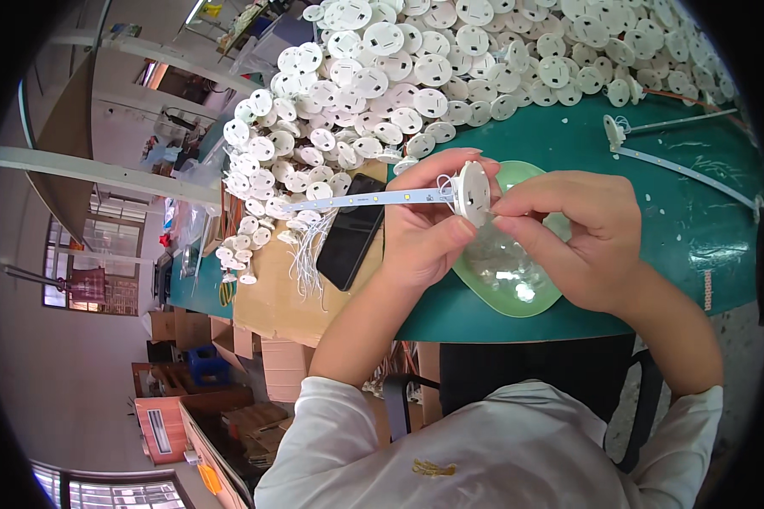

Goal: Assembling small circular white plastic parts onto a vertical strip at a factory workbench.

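My left hand (418, 242) grips a round white plastic cap (474, 197) between thumb and fingers, tilted nearly on edge. From the cap a narrow LED strip (365, 200) with small yellow chips runs out to the left, and thin white wires loop where the two meet. Thumb and forefinger of my right hand (581, 237) are pinched together at the cap's right edge; what they hold, if anything, is too small to make out. Beneath both hands sits a light green dish (475, 284) with shiny clear contents, partly hidden by my hands.
A large heap of similar white caps (433, 72) covers the table's far side and spills left. A black phone (350, 233) and a bundle of white wires (308, 259) lie on brown cardboard (263, 305). Another strip (692, 174) with its cap rests on the green tabletop (560, 127) at right.
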Available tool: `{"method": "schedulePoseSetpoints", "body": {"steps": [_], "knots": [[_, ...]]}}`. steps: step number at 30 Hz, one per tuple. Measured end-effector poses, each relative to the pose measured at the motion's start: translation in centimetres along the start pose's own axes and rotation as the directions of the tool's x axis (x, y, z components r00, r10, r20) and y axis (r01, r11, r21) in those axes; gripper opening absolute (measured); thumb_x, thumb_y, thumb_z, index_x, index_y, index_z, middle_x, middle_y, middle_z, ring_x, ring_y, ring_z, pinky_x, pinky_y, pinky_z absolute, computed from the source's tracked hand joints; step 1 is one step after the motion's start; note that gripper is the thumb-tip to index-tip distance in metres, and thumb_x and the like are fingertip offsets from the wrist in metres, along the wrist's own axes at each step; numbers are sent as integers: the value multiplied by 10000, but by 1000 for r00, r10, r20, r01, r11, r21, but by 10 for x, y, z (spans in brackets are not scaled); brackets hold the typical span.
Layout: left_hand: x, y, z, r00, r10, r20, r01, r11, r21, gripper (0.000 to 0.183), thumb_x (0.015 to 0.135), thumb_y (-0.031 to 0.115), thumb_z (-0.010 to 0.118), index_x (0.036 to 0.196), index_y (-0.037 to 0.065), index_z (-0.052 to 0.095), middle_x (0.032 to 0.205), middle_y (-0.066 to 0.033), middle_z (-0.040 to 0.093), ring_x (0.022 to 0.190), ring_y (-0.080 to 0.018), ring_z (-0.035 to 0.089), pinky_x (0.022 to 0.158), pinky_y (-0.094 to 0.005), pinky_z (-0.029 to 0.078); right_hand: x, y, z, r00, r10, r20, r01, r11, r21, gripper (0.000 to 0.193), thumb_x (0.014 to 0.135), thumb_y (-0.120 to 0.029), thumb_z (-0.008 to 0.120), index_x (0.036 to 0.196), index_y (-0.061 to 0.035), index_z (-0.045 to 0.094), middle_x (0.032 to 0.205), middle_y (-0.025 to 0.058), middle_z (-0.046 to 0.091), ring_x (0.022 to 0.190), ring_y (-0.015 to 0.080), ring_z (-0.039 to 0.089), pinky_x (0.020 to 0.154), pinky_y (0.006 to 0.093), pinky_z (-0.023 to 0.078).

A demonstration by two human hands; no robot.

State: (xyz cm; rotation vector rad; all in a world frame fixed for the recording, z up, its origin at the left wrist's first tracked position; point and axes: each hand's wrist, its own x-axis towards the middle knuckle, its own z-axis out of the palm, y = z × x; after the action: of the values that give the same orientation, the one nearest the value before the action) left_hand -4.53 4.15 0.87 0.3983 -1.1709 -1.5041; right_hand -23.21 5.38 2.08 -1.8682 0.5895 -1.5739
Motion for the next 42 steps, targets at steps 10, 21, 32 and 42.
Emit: {"method": "schedulePoseSetpoints", "body": {"steps": [10, 21, 32, 42], "knots": [[-3, -5, -3, 995, 99, -1, -92, 931, 353, 591, 751, 156, 829, 1242, -40, 563, 1134, -188, 649, 1126, -276, 606, 997, -425, 466, 4, 12, 0, 960, -277, 39, 276, 913, -299, 143, 742, 41, 690, 875, -5, 670, 808, 116, 685, 653, 258, 657, 591, 302, 509], [-2, 2, -1, 991, 128, -23, -120, 968, 221, 567, 735, 134, 830, 1213, -44, 584, 1145, -184, 654, 999, -241, 668, 898, -377, 546, 5, 9, 0, 996, -94, 8, 94, 984, -154, 106, 766, 32, 688, 866, -2, 690, 802, 144, 696, 705, 249, 689, 640, 287, 523], [-3, 5, -4, 986, 134, 103, -165, 890, 425, 573, 698, 156, 861, 1171, -49, 612, 1083, -219, 672, 961, -293, 681, 879, -409, 540, 1, 12, -1, 909, -408, 86, 405, 816, -412, 139, 700, 88, 672, 824, 36, 634, 722, 115, 624, 570, 255, 603, 508, 307, 482], [1, 8, -8, 952, 258, 167, -307, 801, 514, 525, 639, 14, 874, 1101, -93, 648, 1023, -174, 696, 876, -167, 669, 799, -290, 533, 2, 10, 2, 886, -449, 115, 442, 744, -500, 151, 690, 135, 642, 824, 69, 627, 772, 138, 634, 601, 257, 618, 522, 318, 498]]}}
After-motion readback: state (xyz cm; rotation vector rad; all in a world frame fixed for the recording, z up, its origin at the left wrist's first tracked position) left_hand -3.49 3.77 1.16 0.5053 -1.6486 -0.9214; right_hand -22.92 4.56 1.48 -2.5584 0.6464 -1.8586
